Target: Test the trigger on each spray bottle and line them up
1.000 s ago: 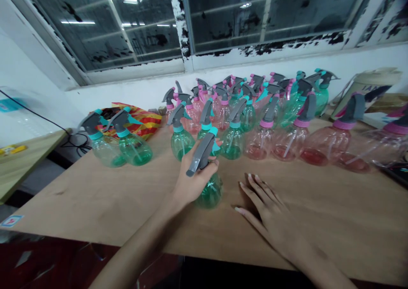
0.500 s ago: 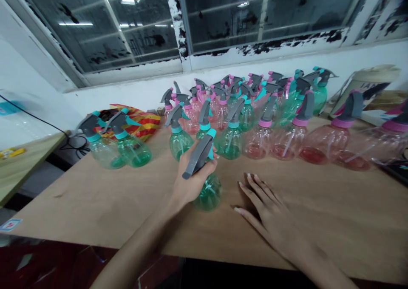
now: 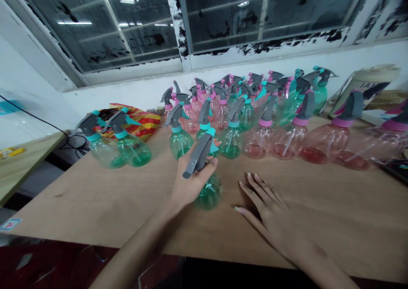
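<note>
My left hand (image 3: pixel 188 180) is wrapped round the neck of a green spray bottle (image 3: pixel 208 193) with a grey and turquoise trigger head, which stands on the wooden table (image 3: pixel 127 212). Part of the bottle's neck is hidden by my fingers. To its right, my right hand (image 3: pixel 274 214) lies flat on the tabletop, fingers stretched out and holding nothing. Just beyond my hands is a row of more spray bottles: a green one (image 3: pixel 231 142) and a pink one (image 3: pixel 257 140) are among them, with coloured liquid at the bottom.
Two green spray bottles (image 3: pixel 132 151) stand apart at the left, before a red and yellow striped bag (image 3: pixel 149 125). Behind the row, many pink and green bottles crowd against the wall. A beige bag (image 3: pixel 363 89) sits at the back right. The table's front edge is near me.
</note>
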### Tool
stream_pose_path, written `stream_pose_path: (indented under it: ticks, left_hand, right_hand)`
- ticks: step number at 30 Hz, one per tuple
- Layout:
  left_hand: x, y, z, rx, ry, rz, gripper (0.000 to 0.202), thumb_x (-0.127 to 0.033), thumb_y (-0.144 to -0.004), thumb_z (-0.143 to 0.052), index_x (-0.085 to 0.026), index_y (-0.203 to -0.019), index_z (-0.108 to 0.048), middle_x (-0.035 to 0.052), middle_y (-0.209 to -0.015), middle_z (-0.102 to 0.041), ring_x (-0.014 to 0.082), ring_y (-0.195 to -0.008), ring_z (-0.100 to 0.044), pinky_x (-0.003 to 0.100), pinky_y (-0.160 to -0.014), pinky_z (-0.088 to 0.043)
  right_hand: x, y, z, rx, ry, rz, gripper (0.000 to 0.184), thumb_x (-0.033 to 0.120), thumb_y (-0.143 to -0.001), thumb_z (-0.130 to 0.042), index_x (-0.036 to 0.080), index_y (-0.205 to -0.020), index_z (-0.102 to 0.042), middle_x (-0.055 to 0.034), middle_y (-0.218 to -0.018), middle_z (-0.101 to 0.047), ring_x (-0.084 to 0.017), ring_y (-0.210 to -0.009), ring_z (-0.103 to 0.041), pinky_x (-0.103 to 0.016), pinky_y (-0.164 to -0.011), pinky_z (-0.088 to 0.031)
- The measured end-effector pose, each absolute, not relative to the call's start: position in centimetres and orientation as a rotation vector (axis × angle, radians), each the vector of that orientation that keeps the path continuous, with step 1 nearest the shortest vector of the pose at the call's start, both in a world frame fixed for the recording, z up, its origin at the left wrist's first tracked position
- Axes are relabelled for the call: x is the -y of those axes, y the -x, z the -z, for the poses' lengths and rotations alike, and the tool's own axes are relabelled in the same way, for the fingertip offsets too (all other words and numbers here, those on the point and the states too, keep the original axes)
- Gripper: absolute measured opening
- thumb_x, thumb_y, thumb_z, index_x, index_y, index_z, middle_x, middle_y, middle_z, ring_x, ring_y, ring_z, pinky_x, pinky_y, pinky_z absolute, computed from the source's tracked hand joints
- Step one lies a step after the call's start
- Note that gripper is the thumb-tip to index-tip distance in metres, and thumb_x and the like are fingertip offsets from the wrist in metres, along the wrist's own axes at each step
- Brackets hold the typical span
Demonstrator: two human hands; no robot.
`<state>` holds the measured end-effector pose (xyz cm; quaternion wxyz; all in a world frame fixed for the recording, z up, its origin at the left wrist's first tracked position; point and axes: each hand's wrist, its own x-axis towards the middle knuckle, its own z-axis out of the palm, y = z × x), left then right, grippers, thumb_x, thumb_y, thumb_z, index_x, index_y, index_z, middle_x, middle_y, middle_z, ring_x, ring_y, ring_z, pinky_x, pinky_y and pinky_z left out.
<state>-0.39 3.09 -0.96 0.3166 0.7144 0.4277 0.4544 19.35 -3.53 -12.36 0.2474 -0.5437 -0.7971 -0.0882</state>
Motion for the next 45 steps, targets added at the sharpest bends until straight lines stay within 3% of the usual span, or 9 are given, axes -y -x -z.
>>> stream_pose_path:
  ticks: [6, 12, 18, 23, 27, 30, 34, 40, 45]
  left_hand:
    - [-2.8, 0.2, 0.2, -1.238, -1.943, -1.151, 0.037, -0.021, -0.082, -0.055, -0.03, -0.118, -0.058, 0.0007, -0.116, -0.067, 0.0156, -0.075, -0.066, 0.031, -0.073, -0.055]
    - [-2.6, -0.2, -0.7, -1.286, -2.002, -1.204, 0.025, -0.016, -0.075, -0.054, -0.026, -0.097, -0.061, -0.0011, -0.1, -0.071, 0.0156, -0.072, -0.065, 0.03, -0.071, -0.056]
    - [-3.2, 0.2, -0.2, -1.263, -2.048, -1.193, 0.014, -0.025, -0.077, -0.051, -0.026, -0.089, -0.06, -0.0006, -0.084, -0.068, 0.0186, -0.077, -0.066, 0.033, -0.073, -0.056]
    - [-3.3, 0.4, 0.2, -1.262, -1.967, -1.158, 0.022, -0.031, -0.081, -0.054, -0.027, -0.102, -0.061, 0.001, -0.095, -0.07, 0.0192, -0.084, -0.068, 0.033, -0.072, -0.056]
    - [-3.3, 0.5, 0.4, -1.338, -1.978, -1.119, 0.026, -0.037, -0.081, -0.057, -0.027, -0.105, -0.061, 0.0019, -0.083, -0.069, 0.0214, -0.08, -0.068, 0.032, -0.06, -0.055]
    - [-3.1, 0.6, 0.3, -1.353, -2.022, -1.086, 0.033, -0.042, -0.082, -0.059, -0.029, -0.112, -0.06, 0.0029, -0.089, -0.07, 0.0226, -0.081, -0.068, 0.037, -0.068, -0.056]
    - [-2.9, 1.1, 0.1, -1.265, -2.002, -1.044, 0.049, -0.046, -0.078, -0.066, -0.029, -0.122, -0.052, 0.006, -0.107, -0.069, 0.0263, -0.1, -0.066, 0.043, -0.084, -0.054]
    - [-2.7, 2.6, -0.2, -1.301, -2.078, -1.008, 0.069, -0.046, -0.068, -0.074, -0.024, -0.126, -0.044, 0.008, -0.11, -0.066, 0.029, -0.099, -0.065, 0.045, -0.083, -0.054]
    - [-0.9, 3.5, -1.1, -1.409, -2.292, -0.868, 0.044, -0.044, -0.074, -0.07, -0.023, -0.109, -0.055, 0.0064, -0.105, -0.065, 0.0273, -0.097, -0.064, 0.044, -0.083, -0.054]
  right_hand:
    - [3.5, -19.4, 12.1, 2.188, 1.484, 0.274, 0.061, 0.056, -0.092, -0.038, 0.011, -0.131, -0.053, -0.0152, -0.143, -0.046, -0.028, -0.135, -0.037, -0.049, -0.105, -0.04]
    - [3.6, -19.4, 12.2, 2.201, 1.491, 0.283, 0.062, 0.056, -0.092, -0.036, 0.012, -0.132, -0.053, -0.014, -0.143, -0.046, -0.028, -0.134, -0.038, -0.047, -0.104, -0.041]
    - [3.4, -19.4, 12.3, 2.192, 1.476, 0.293, 0.061, 0.055, -0.092, -0.037, 0.011, -0.131, -0.054, -0.015, -0.142, -0.046, -0.028, -0.134, -0.039, -0.048, -0.104, -0.041]
    - [3.5, -19.4, 12.5, 2.19, 1.474, 0.281, 0.061, 0.055, -0.092, -0.037, 0.011, -0.132, -0.053, -0.0147, -0.143, -0.045, -0.028, -0.135, -0.038, -0.048, -0.106, -0.039]
    - [3.4, -19.5, 12.6, 2.191, 1.47, 0.286, 0.061, 0.055, -0.092, -0.038, 0.012, -0.132, -0.053, -0.0145, -0.143, -0.045, -0.028, -0.135, -0.037, -0.049, -0.105, -0.04]
    - [3.4, -19.6, 12.6, 2.189, 1.465, 0.304, 0.061, 0.055, -0.092, -0.037, 0.011, -0.132, -0.053, -0.0149, -0.143, -0.045, -0.029, -0.134, -0.038, -0.049, -0.104, -0.041]
    - [3.4, -19.6, 12.6, 2.192, 1.467, 0.325, 0.062, 0.056, -0.092, -0.036, 0.011, -0.131, -0.054, -0.0146, -0.142, -0.046, -0.029, -0.134, -0.039, -0.048, -0.104, -0.042]
    - [3.4, -19.6, 12.7, 2.191, 1.466, 0.289, 0.062, 0.056, -0.092, -0.036, 0.012, -0.132, -0.053, -0.0148, -0.143, -0.046, -0.028, -0.134, -0.038, -0.048, -0.104, -0.041]
    - [3.4, -19.6, 13.0, 2.176, 1.475, 0.244, 0.063, 0.058, -0.091, -0.037, 0.013, -0.133, -0.052, -0.0135, -0.144, -0.045, -0.028, -0.135, -0.037, -0.048, -0.106, -0.039]
